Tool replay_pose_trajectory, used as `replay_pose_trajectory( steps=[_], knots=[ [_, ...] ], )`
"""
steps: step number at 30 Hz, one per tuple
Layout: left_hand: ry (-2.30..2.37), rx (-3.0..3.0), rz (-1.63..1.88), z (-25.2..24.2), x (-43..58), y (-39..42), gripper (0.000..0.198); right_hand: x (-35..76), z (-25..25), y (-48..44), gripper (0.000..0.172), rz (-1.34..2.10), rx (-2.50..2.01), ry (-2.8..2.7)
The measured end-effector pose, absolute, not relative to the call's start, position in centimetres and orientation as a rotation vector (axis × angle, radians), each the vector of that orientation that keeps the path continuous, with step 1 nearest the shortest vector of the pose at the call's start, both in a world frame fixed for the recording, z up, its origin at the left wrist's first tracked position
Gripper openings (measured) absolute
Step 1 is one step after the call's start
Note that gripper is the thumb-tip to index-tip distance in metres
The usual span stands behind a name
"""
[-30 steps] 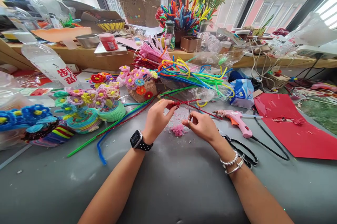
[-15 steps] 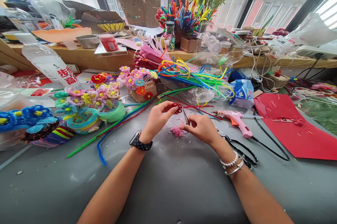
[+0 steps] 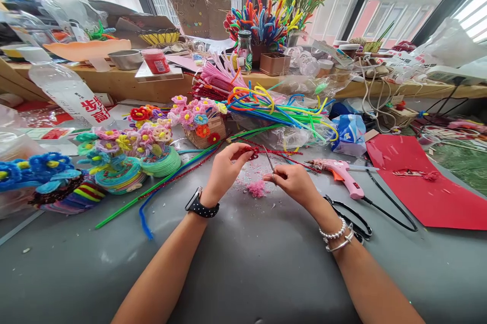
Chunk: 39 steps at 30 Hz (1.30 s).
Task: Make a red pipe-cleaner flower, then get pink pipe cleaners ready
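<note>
My left hand (image 3: 224,169) is closed, pinching the end of a red glittery pipe cleaner (image 3: 274,152) that runs off to the right over the grey table (image 3: 243,263). My right hand (image 3: 291,182) is closed around small scissors (image 3: 269,160), whose blades point up toward the pipe cleaner's pinched end. A small heap of pink fluff (image 3: 257,188) lies on the table right below both hands. A black watch sits on my left wrist and bead bracelets on my right.
Pipe-cleaner flowers (image 3: 152,134) and coiled baskets stand at left. A bundle of coloured pipe cleaners (image 3: 281,108) lies behind the hands. A pink glue gun (image 3: 340,172), black scissors (image 3: 352,220) and red paper (image 3: 426,182) lie at right. A cluttered wooden shelf (image 3: 125,80) runs along the windows.
The scissors tilted from upright toward the left, up to the pipe cleaner's pinched end. My left hand shifted slightly; the red pipe cleaner moved a little with it.
</note>
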<state>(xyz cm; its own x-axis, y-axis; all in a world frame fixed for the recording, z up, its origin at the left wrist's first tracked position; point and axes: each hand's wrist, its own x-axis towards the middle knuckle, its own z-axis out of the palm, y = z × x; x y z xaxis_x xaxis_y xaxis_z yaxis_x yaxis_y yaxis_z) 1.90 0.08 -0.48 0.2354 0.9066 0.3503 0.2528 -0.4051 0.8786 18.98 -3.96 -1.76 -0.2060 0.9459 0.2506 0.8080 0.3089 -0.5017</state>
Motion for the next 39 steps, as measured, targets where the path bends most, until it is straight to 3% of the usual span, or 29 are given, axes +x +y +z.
replay_pose_trajectory(
  steps=[12, 39],
  knots=[
    [1.039, 2.185, 1.238, 0.02, 1.72, -0.14, 0.012, 18.9, -1.31, -4.22, 0.052, 0.302, -1.676, -2.18],
    [1.08, 2.147, 1.273, 0.01, 1.84, -0.18, 0.009, 19.0, -1.17, -4.35, 0.052, 0.272, -1.773, -2.172]
  ],
)
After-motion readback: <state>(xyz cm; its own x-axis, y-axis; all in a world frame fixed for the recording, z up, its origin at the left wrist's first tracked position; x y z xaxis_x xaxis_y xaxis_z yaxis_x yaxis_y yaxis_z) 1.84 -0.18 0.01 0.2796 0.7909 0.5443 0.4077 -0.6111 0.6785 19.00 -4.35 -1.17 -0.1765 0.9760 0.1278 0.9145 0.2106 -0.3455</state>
